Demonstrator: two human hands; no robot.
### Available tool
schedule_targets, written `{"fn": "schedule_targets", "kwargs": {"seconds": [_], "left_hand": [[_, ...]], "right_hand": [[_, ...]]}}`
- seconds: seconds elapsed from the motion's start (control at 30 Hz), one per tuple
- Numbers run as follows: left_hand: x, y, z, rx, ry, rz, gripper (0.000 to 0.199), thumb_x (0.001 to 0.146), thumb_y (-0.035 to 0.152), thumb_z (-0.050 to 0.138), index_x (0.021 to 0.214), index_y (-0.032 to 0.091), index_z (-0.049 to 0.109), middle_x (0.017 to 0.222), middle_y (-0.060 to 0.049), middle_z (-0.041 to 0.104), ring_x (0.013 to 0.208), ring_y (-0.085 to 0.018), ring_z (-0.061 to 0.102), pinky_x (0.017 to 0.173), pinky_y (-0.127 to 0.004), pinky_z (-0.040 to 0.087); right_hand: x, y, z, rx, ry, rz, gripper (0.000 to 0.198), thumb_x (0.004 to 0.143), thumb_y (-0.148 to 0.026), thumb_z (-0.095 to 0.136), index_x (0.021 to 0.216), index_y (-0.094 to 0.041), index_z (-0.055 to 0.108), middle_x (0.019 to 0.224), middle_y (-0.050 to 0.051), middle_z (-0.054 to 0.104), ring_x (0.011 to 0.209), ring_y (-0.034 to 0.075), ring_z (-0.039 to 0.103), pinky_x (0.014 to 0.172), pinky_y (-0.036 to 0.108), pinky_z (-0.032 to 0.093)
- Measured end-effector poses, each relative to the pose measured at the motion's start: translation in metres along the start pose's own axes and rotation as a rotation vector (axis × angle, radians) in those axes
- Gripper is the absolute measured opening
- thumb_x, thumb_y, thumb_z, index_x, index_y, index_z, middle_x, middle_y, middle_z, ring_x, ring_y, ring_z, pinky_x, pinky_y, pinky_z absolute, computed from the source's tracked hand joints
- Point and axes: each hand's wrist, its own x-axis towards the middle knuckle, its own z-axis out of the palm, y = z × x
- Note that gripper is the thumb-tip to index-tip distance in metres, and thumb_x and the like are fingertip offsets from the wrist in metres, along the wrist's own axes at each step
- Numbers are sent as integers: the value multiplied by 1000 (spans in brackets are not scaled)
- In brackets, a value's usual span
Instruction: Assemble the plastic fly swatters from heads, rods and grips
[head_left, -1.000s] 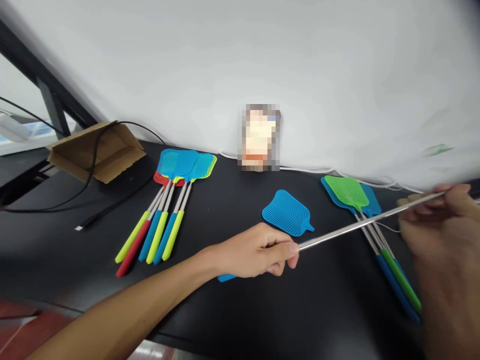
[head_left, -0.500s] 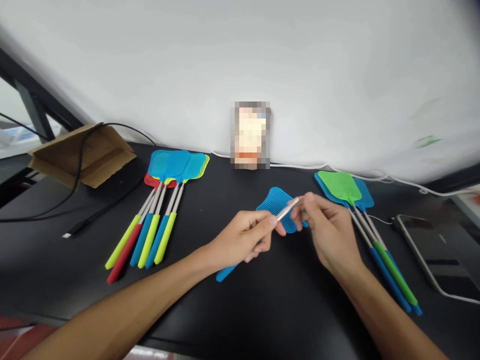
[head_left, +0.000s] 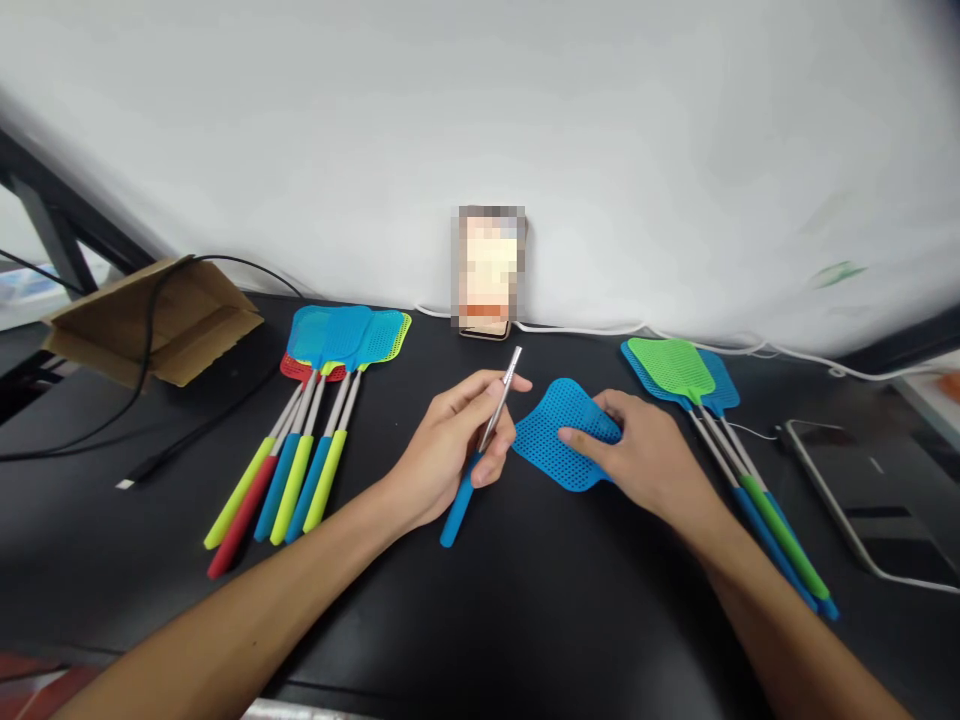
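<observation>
Your right hand (head_left: 649, 455) has left the rod tip, where it was half a second ago, and now pinches the blue mesh head (head_left: 562, 435) right of centre in the frame. Your left hand (head_left: 457, 445) stays clamped around the blue-handled rod (head_left: 493, 425), just left of it; your hands are apart.

The black surface (head_left: 525, 620) meets a pale wall (head_left: 600, 150). Swatters (head_left: 330, 340) lie at left-centre and more swatters (head_left: 671, 368) at right-centre, with a cardboard box (head_left: 157, 320) at far left and a phone (head_left: 870, 495) at far right.

Your rod's long axis slants, metal tip up and slightly right, blue grip toward lower left, steeper than before. The mesh head's neck is largely hidden.
</observation>
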Motion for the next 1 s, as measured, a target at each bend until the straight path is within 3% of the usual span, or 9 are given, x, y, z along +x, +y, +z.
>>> {"fn": "schedule_targets", "kwargs": {"seconds": [0.1, 0.2, 0.27, 0.33, 0.47, 0.63, 1.0], "left_hand": [[-1, 0, 0, -3, -17, -28, 23, 104, 41, 56, 105, 19, 63, 66, 5, 55, 39, -3, 38, 41, -19, 29], [-3, 0, 1, 30, -65, -66, 26, 104, 41, 56, 100, 17, 65, 63, 5, 54, 40, -4, 40, 43, -19, 32], [-5, 0, 2, 77, -106, -83, 26, 105, 42, 54, 106, 18, 66, 57, 6, 52, 39, -4, 39, 44, -19, 35], [-7, 0, 4, 131, -144, -83, 28, 105, 42, 53, 115, 20, 65, 54, 7, 51, 38, -4, 38, 44, -18, 35], [-11, 1, 6, 245, -237, -104, 29, 106, 39, 53, 116, 17, 68, 56, 6, 55, 39, -4, 43, 44, -17, 34], [-12, 0, 5, 285, -298, -143, 27, 105, 36, 54, 113, 16, 71, 64, 3, 60, 41, -3, 46, 44, -16, 35], [-12, 1, 7, 291, -268, -131, 28, 104, 36, 56, 110, 15, 72, 62, 3, 60, 40, -3, 45, 42, -16, 33]], "right_hand": [[0, 1, -12, 447, -25, 58, 39, 86, -58, 72, 78, -19, 70, 73, 2, 67, 68, 20, 59, 63, 33, 45], [-2, -8, -14, 963, 130, 90, 29, 87, -52, 76, 91, -24, 73, 90, 2, 72, 78, 19, 63, 66, 31, 50], [-4, -16, -13, 1191, 235, 61, 24, 89, -50, 76, 95, -27, 73, 98, 1, 71, 81, 18, 63, 66, 29, 51], [-7, -23, -11, 1338, 256, 39, 22, 91, -49, 74, 93, -28, 71, 93, -2, 68, 72, 14, 58, 62, 27, 50], [-13, -30, -10, 1436, 178, 82, 25, 91, -49, 74, 83, -26, 68, 70, -5, 56, 54, 10, 45, 55, 27, 46], [-17, -33, -9, 1469, 60, 52, 14, 93, -36, 75, 86, -25, 70, 89, -1, 67, 74, 15, 61, 64, 29, 53], [-19, -32, -5, 1458, -58, 27, 16, 101, -33, 63, 89, -24, 69, 81, 0, 64, 72, 16, 62, 67, 32, 55]]}}
